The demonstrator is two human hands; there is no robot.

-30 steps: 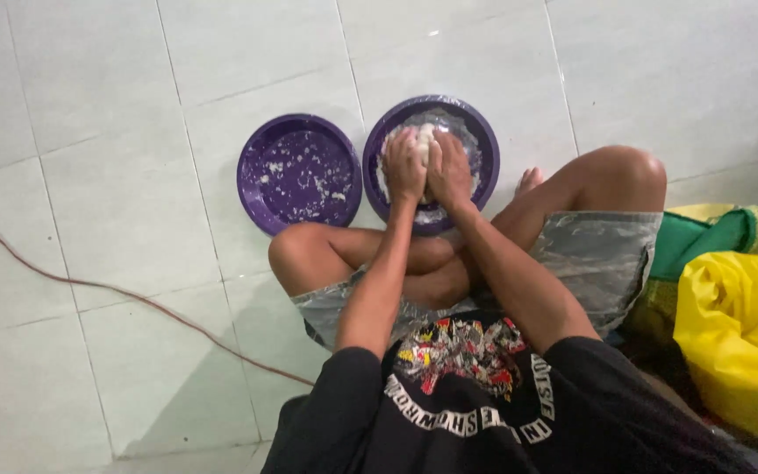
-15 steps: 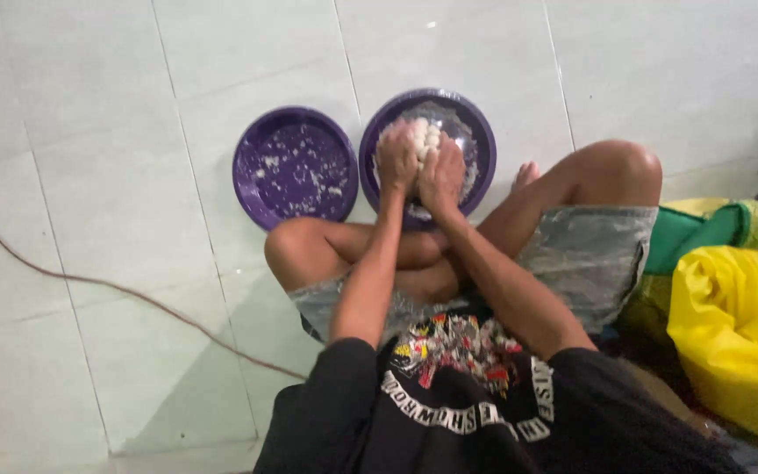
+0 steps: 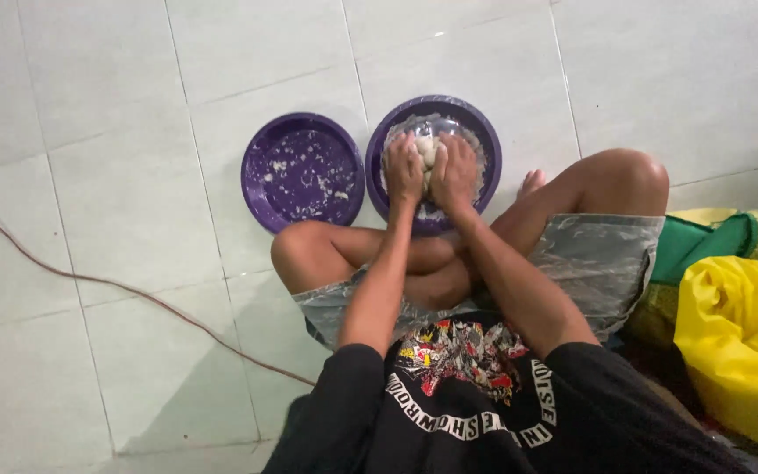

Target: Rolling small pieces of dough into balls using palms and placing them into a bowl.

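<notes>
I sit cross-legged on a white tiled floor. A purple bowl [image 3: 484, 133] lined with flour stands in front of my knees. In it lies a pale lump of dough [image 3: 428, 149]. My left hand [image 3: 403, 171] and my right hand [image 3: 454, 175] press down on the dough side by side, fingers curled over it. Most of the dough is hidden under my hands. A second purple bowl [image 3: 302, 171], smeared with white flour scraps, stands to the left, touching the first.
A thin brown cord [image 3: 116, 290] runs across the floor tiles from the left edge toward my left knee. At the right lie a yellow plastic bag [image 3: 739, 342] and green cloth [image 3: 699, 246]. A clear plastic sheet [image 3: 603, 263] covers my lap.
My hands have stayed on the dough, shifting slightly as they press it. The view has drifted a little; both bowls are in the same place.
</notes>
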